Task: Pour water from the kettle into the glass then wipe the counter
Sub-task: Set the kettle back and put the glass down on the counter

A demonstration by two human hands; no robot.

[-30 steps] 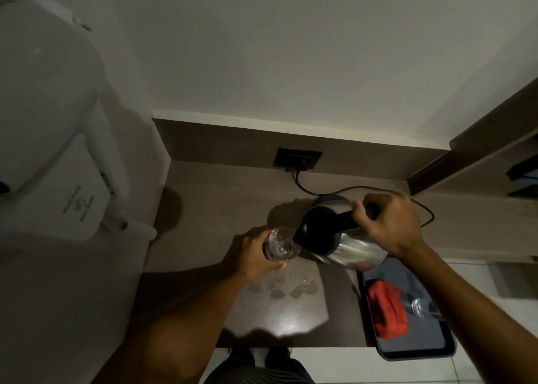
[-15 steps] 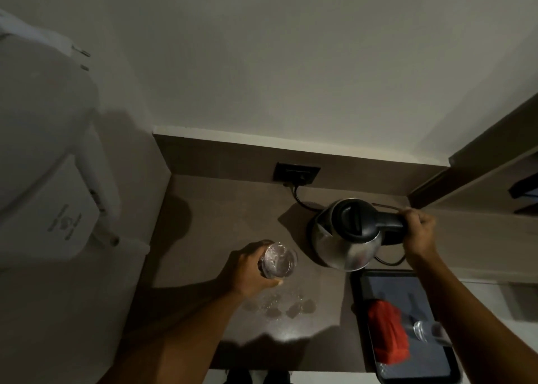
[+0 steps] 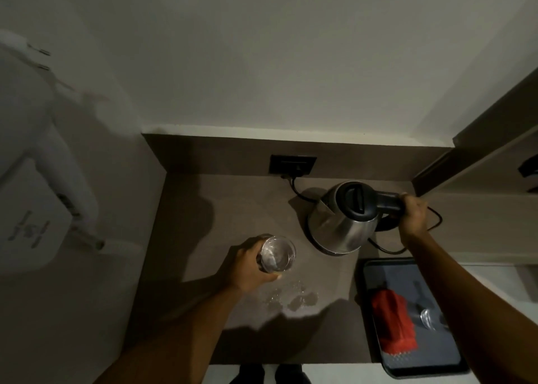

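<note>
A steel kettle (image 3: 339,226) with a black lid stands upright on the brown counter (image 3: 209,209). My right hand (image 3: 413,216) is shut on its black handle at the right. My left hand (image 3: 251,264) grips a clear glass (image 3: 276,254) holding water, left of the kettle. Small puddles of spilled water (image 3: 291,295) lie on the counter just in front of the glass. A red cloth (image 3: 393,322) rests on a dark tray (image 3: 448,357) at the front right.
A black wall socket (image 3: 292,165) sits behind the kettle, with a black cord (image 3: 297,190) running from it along the counter. A second clear glass (image 3: 429,319) lies on the tray. A white wall-mounted appliance (image 3: 37,197) hangs at the left. A wooden shelf (image 3: 495,127) rises at the right.
The kettle went from tilted over the glass to upright and has moved back and right. My left hand keeps hold of the glass.
</note>
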